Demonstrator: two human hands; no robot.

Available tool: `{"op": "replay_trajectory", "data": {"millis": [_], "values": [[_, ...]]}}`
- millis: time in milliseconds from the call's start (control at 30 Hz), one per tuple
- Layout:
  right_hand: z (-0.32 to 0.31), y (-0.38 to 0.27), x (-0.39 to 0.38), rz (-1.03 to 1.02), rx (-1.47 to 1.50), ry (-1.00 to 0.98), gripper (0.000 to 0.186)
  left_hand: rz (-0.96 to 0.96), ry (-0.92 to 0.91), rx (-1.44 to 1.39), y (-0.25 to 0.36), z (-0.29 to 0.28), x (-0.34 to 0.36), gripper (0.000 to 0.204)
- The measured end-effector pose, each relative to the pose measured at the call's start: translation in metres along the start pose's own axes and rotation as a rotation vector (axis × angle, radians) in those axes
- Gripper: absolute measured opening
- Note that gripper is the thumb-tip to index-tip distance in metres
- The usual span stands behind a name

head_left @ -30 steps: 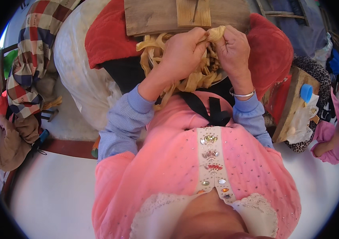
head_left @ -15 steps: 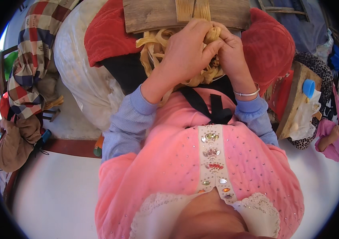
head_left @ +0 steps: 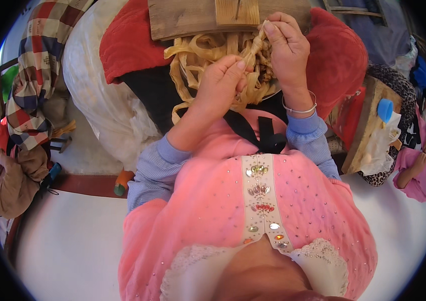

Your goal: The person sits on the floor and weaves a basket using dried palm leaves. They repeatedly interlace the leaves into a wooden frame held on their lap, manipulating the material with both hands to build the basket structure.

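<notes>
A pale tan dried strip (head_left: pixel 256 46) with a knot-like bulge is stretched between my two hands. My left hand (head_left: pixel 221 84), on the near side, has its fingers closed on the strip's lower end. My right hand (head_left: pixel 290 51) pinches the upper end between thumb and fingers, higher and to the right. Loose curling tan strips (head_left: pixel 185 56) heap up beneath and around the hands; what holds the heap is mostly hidden. Just beyond lies a wooden board (head_left: pixel 183 20), bearing a smaller wood block (head_left: pixel 249 12) with a thin nail-like spike.
Red cloth (head_left: pixel 132 45) flanks the board on both sides. White plastic sheeting (head_left: pixel 92 75) bulges at the left. To the right, a wooden stand (head_left: pixel 358 145) carries a blue cup (head_left: pixel 385 110) and a clear bag (head_left: pixel 377 150). People sit at both far sides.
My hands were close together over a bunched strip by the board. They have since moved apart, left hand nearer and down, right hand up, drawing the strip out between them.
</notes>
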State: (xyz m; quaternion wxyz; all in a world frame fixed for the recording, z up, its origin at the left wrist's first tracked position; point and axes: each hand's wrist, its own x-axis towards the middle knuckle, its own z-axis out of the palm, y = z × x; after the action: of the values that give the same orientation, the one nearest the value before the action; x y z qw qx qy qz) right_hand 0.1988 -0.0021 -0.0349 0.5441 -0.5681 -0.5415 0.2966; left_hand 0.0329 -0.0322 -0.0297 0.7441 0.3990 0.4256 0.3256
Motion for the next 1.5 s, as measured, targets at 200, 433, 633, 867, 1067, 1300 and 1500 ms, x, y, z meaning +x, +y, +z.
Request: {"op": "replay_trajectory", "data": {"millis": [200, 433, 633, 867, 1067, 1300, 1500], "values": [[-0.017, -0.009, 0.012, 0.234, 0.298, -0.149, 0.025, 0.755, 0.229, 1.146, 0.029, -0.021, 0.010, 0.014], [-0.038, -0.049, 0.040, 0.217, -0.046, -0.667, 0.026, 0.901, 0.095, 1.258, 0.049, -0.022, 0.026, 0.013], [-0.043, -0.065, 0.042, 0.365, 0.292, -0.705, 0.020, 0.379, -0.230, 0.680, 0.105, -0.037, 0.009, 0.017], [-0.010, -0.003, 0.039, 0.367, 0.101, -0.272, 0.017, 0.295, -0.106, 0.404, 0.043, -0.072, 0.090, 0.019], [-0.001, 0.033, 0.050, 0.138, -0.147, -0.192, 0.014, 0.327, -0.013, 0.446, 0.035, -0.073, 0.123, 0.016], [-0.007, 0.051, 0.048, -0.278, -0.802, -0.184, 0.020, 0.455, 0.231, 0.832, 0.017, -0.083, 0.148, 0.011], [0.014, -0.018, 0.042, -0.742, -0.700, 0.005, 0.011, 0.148, -0.079, -0.005, 0.030, -0.037, 0.089, 0.016]]}}
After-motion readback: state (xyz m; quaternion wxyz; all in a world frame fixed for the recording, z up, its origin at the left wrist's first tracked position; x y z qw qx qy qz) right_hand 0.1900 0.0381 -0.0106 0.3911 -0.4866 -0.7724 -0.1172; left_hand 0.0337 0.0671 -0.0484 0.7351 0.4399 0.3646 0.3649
